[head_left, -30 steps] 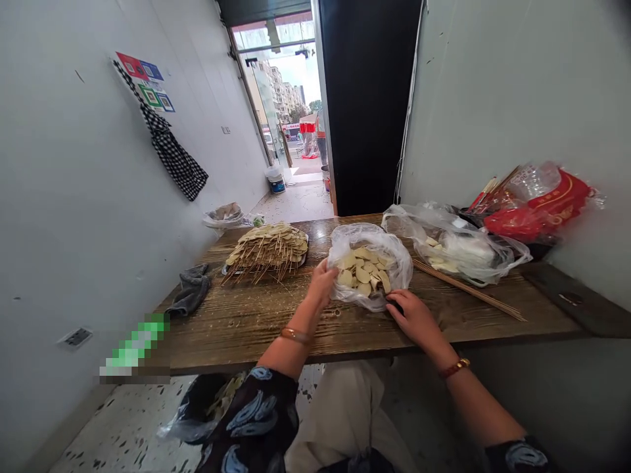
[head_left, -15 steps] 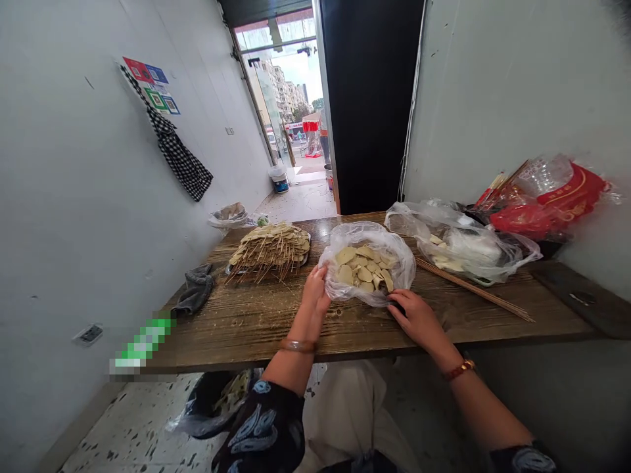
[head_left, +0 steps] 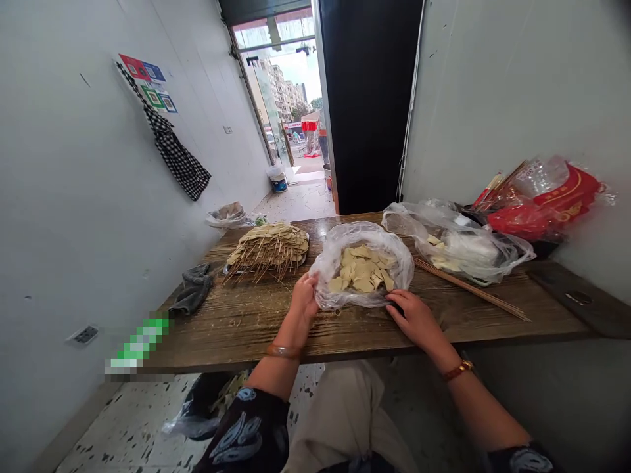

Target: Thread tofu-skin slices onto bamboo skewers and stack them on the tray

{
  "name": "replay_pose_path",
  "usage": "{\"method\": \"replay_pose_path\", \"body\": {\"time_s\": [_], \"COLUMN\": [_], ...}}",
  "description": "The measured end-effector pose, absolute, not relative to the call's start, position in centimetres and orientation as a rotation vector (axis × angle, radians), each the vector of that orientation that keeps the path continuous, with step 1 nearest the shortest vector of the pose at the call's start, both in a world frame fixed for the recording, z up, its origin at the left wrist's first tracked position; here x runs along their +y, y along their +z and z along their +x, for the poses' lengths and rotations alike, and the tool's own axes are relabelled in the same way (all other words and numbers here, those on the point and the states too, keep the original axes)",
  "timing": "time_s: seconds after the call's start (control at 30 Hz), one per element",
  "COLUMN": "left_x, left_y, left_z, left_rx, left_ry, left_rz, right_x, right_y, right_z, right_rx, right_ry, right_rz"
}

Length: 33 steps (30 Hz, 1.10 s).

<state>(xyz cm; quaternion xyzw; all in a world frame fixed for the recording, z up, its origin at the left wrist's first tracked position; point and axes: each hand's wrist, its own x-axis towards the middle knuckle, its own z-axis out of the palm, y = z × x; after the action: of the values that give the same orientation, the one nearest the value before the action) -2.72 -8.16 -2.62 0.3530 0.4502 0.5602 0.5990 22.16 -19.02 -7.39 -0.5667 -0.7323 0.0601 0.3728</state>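
Note:
A clear plastic bag [head_left: 325,263] lies wide open on the wooden table, with a heap of thin, pale-yellow food slices [head_left: 362,269] inside. My left hand [head_left: 303,299] pinches the bag's left rim. At the near right rim is my right hand [head_left: 413,315], its fingers curled at the edge of the plastic; the fingertips are partly hidden. Left of the bag, a tray holds a tall pile of skewered slices [head_left: 273,246], their sticks pointing toward me. A bundle of bare wooden skewers [head_left: 473,289] lies to the right of the bag.
On the table's right are another plastic bag [head_left: 473,246] with pale pieces and red packaging [head_left: 547,210]. A grey cloth [head_left: 192,289] lies at the left edge, near a dark flat board's opposite end. A lined bin [head_left: 202,407] stands below the table [head_left: 256,328].
My left hand has moved left and slightly toward me, drawing the bag's left rim outward. The slices inside have shifted and spread lower. My right hand stays nearly in place.

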Motion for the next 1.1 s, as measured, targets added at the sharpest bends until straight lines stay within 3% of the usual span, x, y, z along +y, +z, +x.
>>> {"method": "replay_pose_path", "body": {"time_s": [0.23,0.37,0.53,0.83,1.1], "left_x": [-8.0,-8.5,-6.4,0.0,0.6], "left_y": [-3.1,-0.8,-0.1,-4.6,-4.9], "left_z": [-4.2,-3.2,0.5,0.5,-1.5], "left_rx": [1.222,1.452,1.15,1.608,1.733], "left_ry": [1.411,1.688,1.26,1.085,0.814], "left_rz": [0.885,1.496,2.081,1.917,2.124], "right_x": [-18.3,-16.0,-10.2,0.3,1.9], "right_y": [-6.1,-3.6,-2.5,-5.1,-5.4], "right_z": [23.2,24.2,24.3,26.0,26.0], "right_rx": [-1.699,-1.649,-1.899,-2.015,-2.006], "right_ry": [0.219,0.102,0.075,0.098,0.128], "right_rz": [-1.331,-1.357,-1.395,-1.677,-1.832]}}
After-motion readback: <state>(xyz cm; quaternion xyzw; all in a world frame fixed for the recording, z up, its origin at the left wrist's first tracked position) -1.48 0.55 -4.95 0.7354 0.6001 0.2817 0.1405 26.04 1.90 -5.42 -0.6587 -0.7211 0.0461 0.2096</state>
